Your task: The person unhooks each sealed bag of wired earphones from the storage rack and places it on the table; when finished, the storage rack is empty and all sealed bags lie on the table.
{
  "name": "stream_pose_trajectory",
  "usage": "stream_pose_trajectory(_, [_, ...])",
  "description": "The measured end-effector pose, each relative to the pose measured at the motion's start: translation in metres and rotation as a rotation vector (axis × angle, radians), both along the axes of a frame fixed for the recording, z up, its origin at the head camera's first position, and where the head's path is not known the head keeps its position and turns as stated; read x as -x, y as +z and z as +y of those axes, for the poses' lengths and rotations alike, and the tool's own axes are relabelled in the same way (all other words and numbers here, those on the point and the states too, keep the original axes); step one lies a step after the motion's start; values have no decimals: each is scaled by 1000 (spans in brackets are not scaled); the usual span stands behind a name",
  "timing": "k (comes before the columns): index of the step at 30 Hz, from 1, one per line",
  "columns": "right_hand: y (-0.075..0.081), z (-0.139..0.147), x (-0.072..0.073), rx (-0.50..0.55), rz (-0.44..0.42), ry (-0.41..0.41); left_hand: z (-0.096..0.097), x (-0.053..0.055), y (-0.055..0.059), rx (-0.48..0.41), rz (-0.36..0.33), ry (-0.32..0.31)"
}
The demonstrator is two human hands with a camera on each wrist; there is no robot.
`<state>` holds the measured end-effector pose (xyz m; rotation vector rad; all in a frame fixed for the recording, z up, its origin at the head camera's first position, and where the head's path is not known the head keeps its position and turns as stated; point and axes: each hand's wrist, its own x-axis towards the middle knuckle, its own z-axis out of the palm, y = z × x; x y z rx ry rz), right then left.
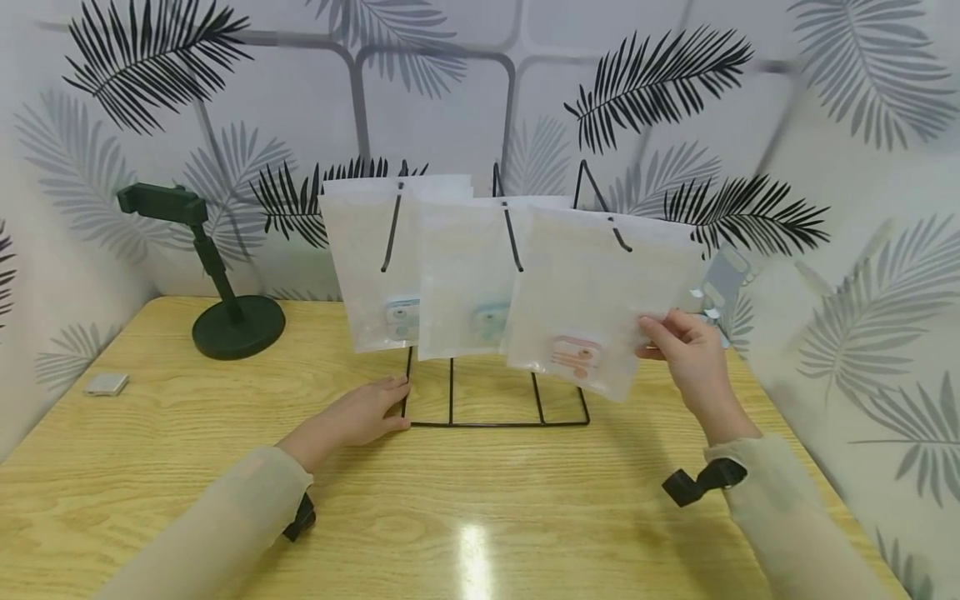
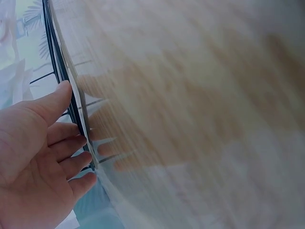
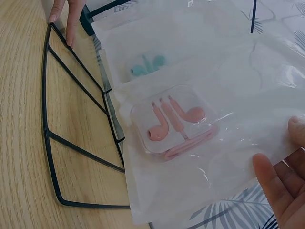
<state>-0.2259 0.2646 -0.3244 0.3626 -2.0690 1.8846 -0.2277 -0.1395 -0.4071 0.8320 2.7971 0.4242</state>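
A black wire display rack [image 1: 495,424] stands on the table, with frosted white bags hanging from its hooks. My right hand [image 1: 686,354] pinches the right edge of the rightmost bag [image 1: 577,283], which hangs at a slant. Through that bag shows a clear case of pink earphones [image 3: 176,119]. Two other bags, the middle bag [image 1: 465,258] and the left bag [image 1: 367,250], hold teal and blue earphones, partly overlapped. My left hand [image 1: 363,412] rests at the left side of the rack's base, its fingers extended against the wire [image 2: 76,112].
A dark green phone stand [image 1: 238,325] is at the back left of the table. A small white square item [image 1: 107,383] lies near the left edge. Behind the table hangs a leaf-patterned curtain [image 1: 450,100], and a grey phone-shaped item [image 1: 723,279] shows beyond the right bag.
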Motion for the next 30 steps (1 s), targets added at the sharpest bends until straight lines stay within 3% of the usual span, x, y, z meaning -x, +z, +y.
stream_pose_trajectory(13, [6,9,-21,-26,-6,-12,1,1,0,0,1,-6])
stream_pose_trajectory(21, [11,15,-37,-103,4,-53,1,3,-1,10,0,-11])
stream_pose_trajectory(26, [14,17,-47,-69,35,-46,0,4,-3,12,5,-9])
stream_pose_trajectory(30, [18,23,-56,-128,37,-93,0,4,-4,11,2,-7])
